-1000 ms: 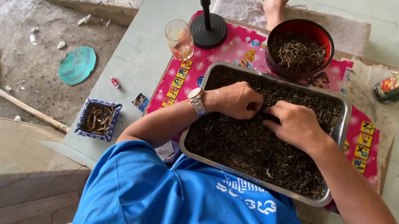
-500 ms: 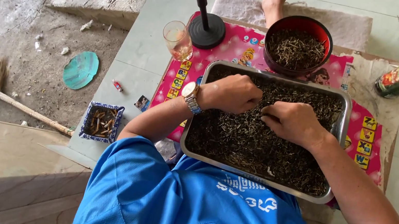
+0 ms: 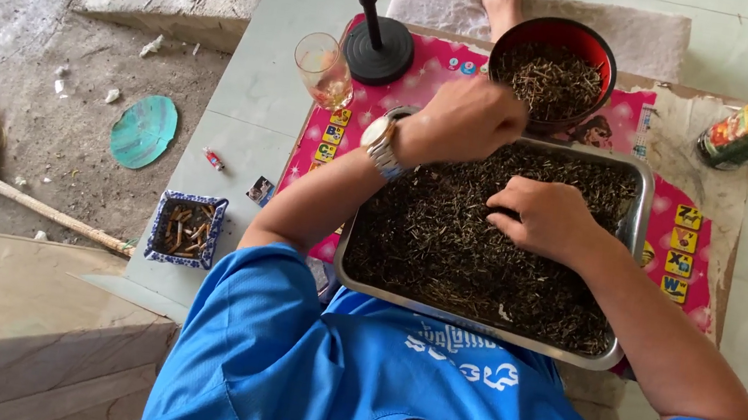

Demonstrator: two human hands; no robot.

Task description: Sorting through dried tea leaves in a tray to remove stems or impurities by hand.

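Tiled floor, pink mat (image 3: 684, 224) under metal tray (image 3: 630, 275) of dark bits. Your left hand (image 3: 465, 116) closed, raised at tray's far-left corner, beside red bowl (image 3: 601, 52). Your right hand (image 3: 544, 214) curled, pinching bits mid-tray; bowl nearer your left.

The rectangular tray of shiny grey metal (image 3: 630, 275) has a smooth rim that catches light; its fill of dark, matt, dry stalk-like bits (image 3: 448, 240) looks rough. The round red bowl (image 3: 515, 40) is glossy, probably plastic. Beneath lies a pink printed mat (image 3: 683, 234), smooth and slightly shiny. The clear drinking glass (image 3: 321, 66) glints. The silver metal wristwatch (image 3: 381, 146) shines. The 1 blue shirt (image 3: 320, 388) is soft matt cloth.
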